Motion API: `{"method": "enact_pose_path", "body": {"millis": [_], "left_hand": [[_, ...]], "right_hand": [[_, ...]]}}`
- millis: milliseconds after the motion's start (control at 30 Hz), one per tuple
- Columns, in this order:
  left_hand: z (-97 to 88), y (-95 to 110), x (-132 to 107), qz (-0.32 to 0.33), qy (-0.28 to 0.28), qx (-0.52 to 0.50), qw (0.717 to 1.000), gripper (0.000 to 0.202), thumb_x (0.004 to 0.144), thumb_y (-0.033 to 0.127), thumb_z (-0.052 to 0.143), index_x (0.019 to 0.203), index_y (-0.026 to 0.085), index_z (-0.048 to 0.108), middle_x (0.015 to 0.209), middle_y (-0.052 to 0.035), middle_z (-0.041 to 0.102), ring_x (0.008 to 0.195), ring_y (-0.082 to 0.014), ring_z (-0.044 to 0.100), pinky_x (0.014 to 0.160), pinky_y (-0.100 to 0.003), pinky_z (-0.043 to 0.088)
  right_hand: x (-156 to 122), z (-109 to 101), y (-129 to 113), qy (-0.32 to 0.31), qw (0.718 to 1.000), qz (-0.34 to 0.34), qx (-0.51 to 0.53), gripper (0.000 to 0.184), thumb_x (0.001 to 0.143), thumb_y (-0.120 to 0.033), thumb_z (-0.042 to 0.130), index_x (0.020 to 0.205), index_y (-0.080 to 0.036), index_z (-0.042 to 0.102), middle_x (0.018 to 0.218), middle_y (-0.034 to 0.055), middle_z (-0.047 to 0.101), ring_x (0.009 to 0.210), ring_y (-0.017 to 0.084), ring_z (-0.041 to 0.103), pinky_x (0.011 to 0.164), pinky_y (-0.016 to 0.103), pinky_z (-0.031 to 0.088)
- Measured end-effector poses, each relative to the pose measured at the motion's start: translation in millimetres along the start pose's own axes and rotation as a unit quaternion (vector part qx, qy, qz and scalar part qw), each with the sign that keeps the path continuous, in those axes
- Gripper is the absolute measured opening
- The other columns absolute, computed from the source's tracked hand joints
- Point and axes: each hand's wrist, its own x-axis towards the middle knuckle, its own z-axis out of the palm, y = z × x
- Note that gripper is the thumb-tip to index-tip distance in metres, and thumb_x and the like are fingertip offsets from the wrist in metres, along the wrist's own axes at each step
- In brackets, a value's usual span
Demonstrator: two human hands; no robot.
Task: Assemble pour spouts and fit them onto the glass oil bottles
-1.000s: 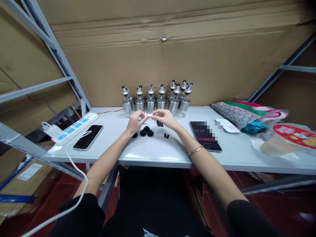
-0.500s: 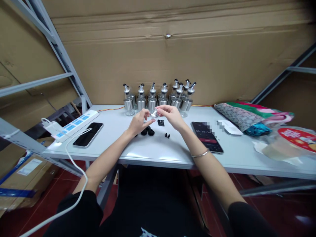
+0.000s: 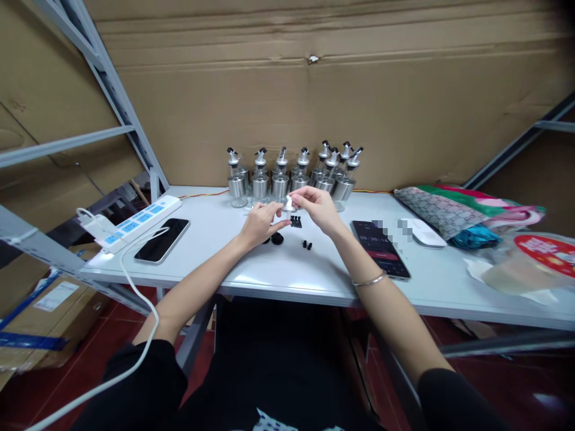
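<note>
Head view: silver cap (image 3: 288,205) now more upright

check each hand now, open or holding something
Left hand: thumb and fingers apart, by the silver cap; whether it grips cannot be told.
Right hand: closed, fingertips holding the silver cap.

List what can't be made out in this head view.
Head view:
- Silver piece: fine detail too small.
- Black round parts: partly hidden by the left hand.
- Rear bottles: partly hidden behind front bottles.
- Red-lidded tub: cut off by right edge.
</note>
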Motion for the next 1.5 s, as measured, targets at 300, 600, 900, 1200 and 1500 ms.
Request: {"method": "enact_pose_path", "body": {"millis": [300, 600, 900, 1200, 1500], "left_hand": [[0.3, 1, 0, 0.003, -0.005, -0.024, 1.0, 0.054, 0.083, 0.067, 0.037, 0.095, 0.017, 0.054, 0.073, -0.0008, 0.062, 0.059, -0.0138, 0.054, 0.072, -0.031, 0.036], [-6.6, 2, 2, 0.06, 0.018, 0.018, 0.998, 0.056, 0.081, 0.071, 0.036, 0.074, 0.018, 0.053, 0.06, 0.0022, 0.054, 0.054, -0.0114, 0.048, 0.069, -0.029, 0.036], [-6.8, -2, 2, 0.088, 0.063, 0.026, 0.994, 0.055, 0.08, 0.069, 0.038, 0.07, 0.017, 0.051, 0.056, 0.0042, 0.049, 0.052, -0.0094, 0.045, 0.065, -0.026, 0.035], [-9.7, -1, 2, 0.102, 0.078, 0.04, 0.991, 0.052, 0.081, 0.066, 0.041, 0.073, 0.016, 0.053, 0.054, 0.005, 0.046, 0.052, -0.0094, 0.044, 0.062, -0.025, 0.034], [-9.3, -1, 3, 0.109, 0.08, 0.041, 0.99, 0.051, 0.082, 0.065, 0.042, 0.074, 0.016, 0.054, 0.055, 0.0049, 0.046, 0.052, -0.0094, 0.044, 0.061, -0.024, 0.034]], "right_hand": [[-1, 1, 0, -0.03, 0.999, 0.007, 0.014, 0.037, 0.062, -0.053, 0.075, 0.074, -0.019, 0.065, 0.068, 0.0013, 0.064, 0.066, 0.014, 0.058, 0.068, 0.031, 0.05], [-2, -8, 0, -0.08, 0.996, 0.028, 0.04, 0.034, 0.068, -0.046, 0.073, 0.087, -0.018, 0.066, 0.071, 0.0001, 0.064, 0.068, 0.012, 0.057, 0.07, 0.029, 0.048], [2, -36, 8, -0.271, 0.922, 0.185, -0.203, 0.032, 0.055, -0.038, 0.076, 0.071, -0.014, 0.063, 0.062, -0.001, 0.059, 0.061, 0.011, 0.05, 0.061, 0.026, 0.037], [0, -41, 19, -0.36, 0.853, 0.229, -0.3, 0.028, 0.058, -0.031, 0.071, 0.081, -0.016, 0.067, 0.067, -0.0003, 0.065, 0.064, 0.013, 0.054, 0.064, 0.026, 0.039], [3, -35, 33, -0.297, 0.863, 0.205, -0.354, 0.009, 0.068, -0.023, 0.065, 0.073, -0.017, 0.07, 0.061, -0.0011, 0.064, 0.06, 0.013, 0.054, 0.061, 0.025, 0.039]]}}
